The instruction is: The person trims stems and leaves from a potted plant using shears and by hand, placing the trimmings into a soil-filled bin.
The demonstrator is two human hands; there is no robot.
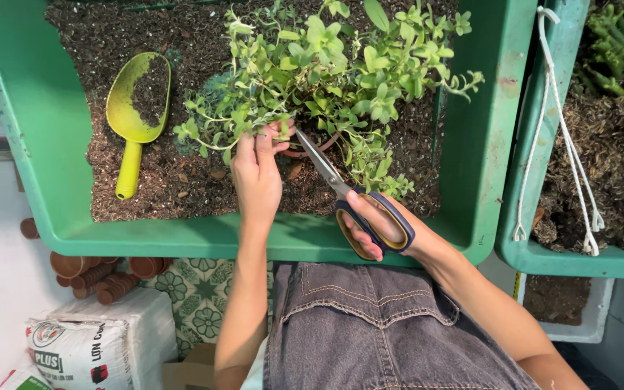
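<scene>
Scissors (359, 202), one pair with dark handles lined in yellow, sit clamped in our right hand (370, 224), fingers through the loops, blades parted a little and pointing into the base of the one leafy green plant (326, 72). Our left hand (256, 173) is closed on a few stems just beside the blade tips. The plant stands in soil in a green tray (45, 188); we count two such trays, the second (543, 253) to the right with a white cord (565, 144) over its rim. One yellow-green scoop (135, 115) lies on the soil, well apart from our hands. Below the tray, a stack of terracotta pots (102, 278) lies above one white sack (88, 339) bearing a round emblem and dark lettering.
</scene>
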